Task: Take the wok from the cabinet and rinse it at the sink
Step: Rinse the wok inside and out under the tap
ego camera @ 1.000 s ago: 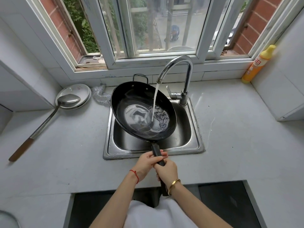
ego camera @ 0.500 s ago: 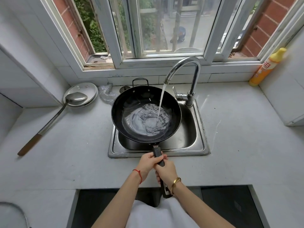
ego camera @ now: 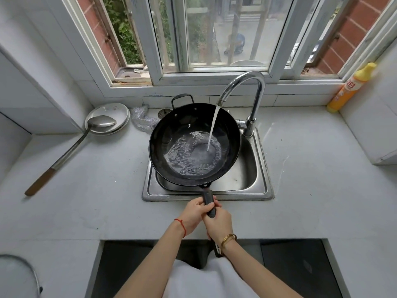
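Wok [ego camera: 194,145]: in the head view, the only one, the black pan is held over the steel sink [ego camera: 261,168], its bowl covering the left part of the basin, its small loop handle toward the window. Water from the curved tap [ego camera: 247,87] falls into the right half of the bowl and a shallow, rippled pool lies across the bottom. The long dark wok handle [ego camera: 208,203] runs back toward the person. The left hand [ego camera: 194,214] is wrapped round it from the left, nearer the pan, and the right hand [ego camera: 220,221] is clenched round it just behind; the two touch. On the counter to the left a long ladle [ego camera: 64,155] rests with its bowl in a stack of white plates [ego camera: 107,118]; a yellow bottle [ego camera: 350,89] stands at the far right corner.

My reading: the rinse itself is under way, with the fetching from the cabinet done. Next would likely be a swirl and a tip to pour the water into the basin, which calls for both hands firm on the handle, since the water adds weight well away from the grip.
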{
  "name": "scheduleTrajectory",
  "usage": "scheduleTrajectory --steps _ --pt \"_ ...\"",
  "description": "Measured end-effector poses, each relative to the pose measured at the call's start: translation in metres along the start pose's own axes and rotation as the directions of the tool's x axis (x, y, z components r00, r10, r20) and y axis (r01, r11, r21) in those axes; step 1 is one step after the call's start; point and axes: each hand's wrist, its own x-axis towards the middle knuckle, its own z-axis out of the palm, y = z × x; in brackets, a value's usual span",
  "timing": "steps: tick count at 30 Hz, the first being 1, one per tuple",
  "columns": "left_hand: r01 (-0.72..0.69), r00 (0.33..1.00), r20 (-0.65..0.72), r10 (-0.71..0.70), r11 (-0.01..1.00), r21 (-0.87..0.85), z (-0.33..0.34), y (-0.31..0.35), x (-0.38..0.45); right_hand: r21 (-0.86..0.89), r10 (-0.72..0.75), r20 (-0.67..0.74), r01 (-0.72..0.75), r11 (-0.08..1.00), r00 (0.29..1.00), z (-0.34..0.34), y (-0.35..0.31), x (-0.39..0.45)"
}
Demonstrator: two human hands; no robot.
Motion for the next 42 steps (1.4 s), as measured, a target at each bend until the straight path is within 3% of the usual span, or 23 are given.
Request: scheduleTrajectory --steps 6,18,31,42 --pt "-0.001 0.999 0.034 0.001 1.000 0.011 0.001 0.001 -0.003 -0.032 -0.020 -0.021 0.020 0.999 1.000 -0.001 0.003 -0.004" --pt "-0.030 0.969 -0.237 0.074 0.983 0.182 0.007 0.000 -0.003 0.232 0.089 0.128 -0.117 0.966 0.988 -0.006 -0.004 -0.007" --pt "-0.005 0.999 -0.038 0.006 1.000 0.028 0.003 -0.004 -0.004 0.065 0.037 0.049 -0.041 0.997 0.998 -0.010 -0.004 -0.009" --pt "-0.001 0.989 -0.146 0.012 0.997 0.072 -0.001 -0.013 0.009 0.058 0.007 0.099 -0.013 0.998 0.995 -0.011 0.002 -0.002"
